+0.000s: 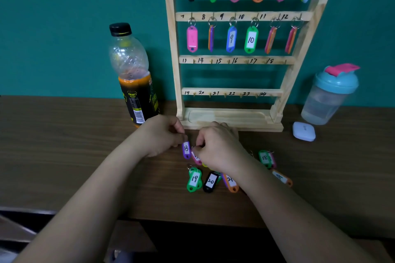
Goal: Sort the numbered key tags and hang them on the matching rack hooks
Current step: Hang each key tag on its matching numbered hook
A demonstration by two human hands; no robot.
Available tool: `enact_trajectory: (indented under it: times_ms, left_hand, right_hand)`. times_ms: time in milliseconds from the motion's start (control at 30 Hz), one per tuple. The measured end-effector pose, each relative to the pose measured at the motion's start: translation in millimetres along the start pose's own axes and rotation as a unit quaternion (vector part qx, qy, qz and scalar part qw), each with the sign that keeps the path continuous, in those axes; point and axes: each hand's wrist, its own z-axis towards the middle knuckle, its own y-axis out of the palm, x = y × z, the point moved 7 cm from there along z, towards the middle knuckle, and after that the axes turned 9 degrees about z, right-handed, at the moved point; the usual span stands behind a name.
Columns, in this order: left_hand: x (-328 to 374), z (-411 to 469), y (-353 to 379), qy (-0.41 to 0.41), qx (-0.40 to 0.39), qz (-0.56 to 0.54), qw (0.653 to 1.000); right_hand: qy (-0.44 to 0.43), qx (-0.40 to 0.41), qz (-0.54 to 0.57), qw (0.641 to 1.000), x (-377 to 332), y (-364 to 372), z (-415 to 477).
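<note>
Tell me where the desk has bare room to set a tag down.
Bare: the brown wooden desk left of the black-capped drink bottle, and the wooden rack's recessed base tray. Also the front-right desk past the orange tag. Crowded: the loose coloured tags before the rack.

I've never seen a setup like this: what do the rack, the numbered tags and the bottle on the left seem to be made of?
The rack looks like pale bare wood: grain shows in its base. The tags, such as tag 13, look like glossy coloured plastic with white inserts, probably paper. The bottle seems clear plastic, ribbed, with a black cap.
</note>
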Motion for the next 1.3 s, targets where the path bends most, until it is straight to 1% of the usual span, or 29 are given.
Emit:
enact_trajectory:
  times_ms: [200,367,600,733,833,1000,1133,1233,1300]
  left_hand:
    - [3,-4,-2,0.013,0.007,-0.013,1.0]
    - [6,-6,-12,0.035,0.043,-0.031,0.998]
    - [7,-7,-19,0.041,0.071,-0.034,0.996]
    - [8,-8,-26,0.044,0.1,-0.032,0.993]
    - [9,-7,-30,0.041,0.119,-0.042,0.991]
    - [17,-8,-49,0.048,0.178,-0.105,0.977]
    - [28,-10,-76,0.059,0.252,-0.171,0.951]
    - [38,-10,-95,0.071,0.299,-0.191,0.932]
    - [44,-7,-103,0.075,0.317,-0.191,0.926]
  right_hand:
    - [-0.017,0.0,-0.037,0.999,-7,5,0]
    - [-0.033,0.014,-0.088,0.995,-13,9,-1]
    - [-0.032,0.027,-0.1,0.994,-20,11,-2]
    - [-0.02,0.028,-0.086,0.996,-20,11,0]
    - [-0.028,0.029,-0.104,0.994,-22,12,-1]
    - [-0.049,0.044,-0.109,0.992,-24,14,1]
    - [-0.074,0.068,-0.047,0.994,-19,10,4]
    - [-0.092,0.086,0.041,0.991,-17,-1,8]
    - [-0.081,0.095,0.097,0.987,-14,-11,11]
